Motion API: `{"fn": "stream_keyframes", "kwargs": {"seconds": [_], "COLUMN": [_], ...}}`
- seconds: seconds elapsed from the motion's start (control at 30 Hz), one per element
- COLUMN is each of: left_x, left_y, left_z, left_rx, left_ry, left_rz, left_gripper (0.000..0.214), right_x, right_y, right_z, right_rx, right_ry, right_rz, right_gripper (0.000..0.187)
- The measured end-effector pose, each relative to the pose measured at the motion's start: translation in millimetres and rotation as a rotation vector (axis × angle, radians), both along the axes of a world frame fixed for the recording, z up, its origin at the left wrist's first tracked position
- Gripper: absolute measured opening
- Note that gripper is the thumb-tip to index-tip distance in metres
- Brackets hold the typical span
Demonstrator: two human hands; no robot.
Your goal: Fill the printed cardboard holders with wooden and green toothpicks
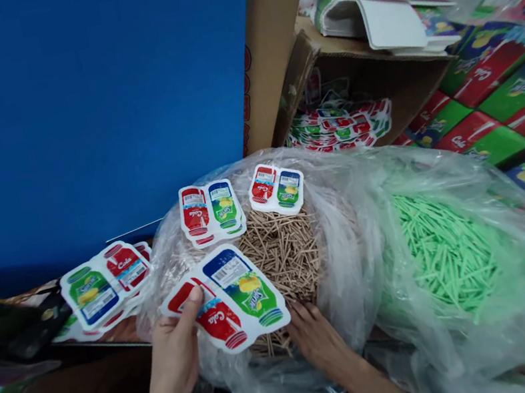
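Note:
My left hand [183,353] grips a printed Cola and Sprite card [233,300] by its left edge, the thumb on top. The card has two jar-shaped pictures and a white border. My right hand [315,336] reaches among thin brown sticks [285,253] in a clear plastic bag [339,230]. Its fingertips are hidden at the card's edge and among the sticks, so what they grasp does not show. Two similar groups of cards lie above the sticks: a small stack [211,209] and a card [276,188] to its right.
More cards [105,285] lie on a ledge at left. To the right, a plastic bag holds green sticks [448,252]. Behind stands an open carton [404,80] containing many cards, with folded printed boxes [388,15] on top. A blue panel [84,106] rises at left; printed boxes [498,94] are stacked right.

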State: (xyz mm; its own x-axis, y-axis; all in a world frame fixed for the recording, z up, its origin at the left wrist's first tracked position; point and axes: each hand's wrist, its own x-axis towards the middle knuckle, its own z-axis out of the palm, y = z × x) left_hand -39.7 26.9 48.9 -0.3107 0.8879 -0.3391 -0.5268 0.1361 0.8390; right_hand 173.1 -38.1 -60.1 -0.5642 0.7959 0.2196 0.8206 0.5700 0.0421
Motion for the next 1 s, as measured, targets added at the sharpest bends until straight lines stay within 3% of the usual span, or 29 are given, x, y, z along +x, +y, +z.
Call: {"fn": "stream_keyframes", "kwargs": {"seconds": [0.17,0.33,0.43,0.57,0.63,0.73,0.8,0.87,1.0], "left_x": [-8.1,-17.7,-17.3,-23.6,-30.0,-28.8,-15.2,5.0,36.6], "left_y": [0.0,-0.4,-0.5,-4.6,-9.5,-17.3,-21.5,-25.1,-29.3], "left_z": [12.0,24.1,27.3,18.7,10.3,-1.7,-8.4,-14.7,-26.1], "left_rx": [0.011,0.012,0.004,-0.062,-0.102,-0.071,0.052,0.216,0.324], "left_ry": [0.021,0.049,0.072,0.059,0.098,0.313,0.555,0.794,0.933], "left_rz": [0.080,0.142,0.174,0.147,-0.088,-0.755,-1.132,-1.336,-1.426], "left_gripper": [0.027,0.025,0.028,0.033,0.027,0.026,0.030,0.029,0.025], "right_x": [-0.6,-9.3,-22.9,-42.7,-47.1,-44.9,-41.3,-39.5,-43.7], "right_y": [6.6,13.0,12.1,17.2,26.9,45.5,54.6,58.0,52.7], "right_z": [6.7,12.5,15.2,22.1,28.7,43.5,55.0,65.1,73.1], "right_rx": [0.015,-0.193,-0.242,-0.318,-0.356,-0.566,-0.783,-0.952,-1.093], "right_ry": [0.123,0.678,0.848,1.143,1.327,1.809,2.176,2.371,2.368], "right_rz": [-0.005,-0.044,-0.076,-0.289,-0.432,-0.607,-0.681,-0.702,-0.691], "right_gripper": [0.031,0.028,0.020,0.018,0.026,0.025,0.027,0.030,0.029]}}
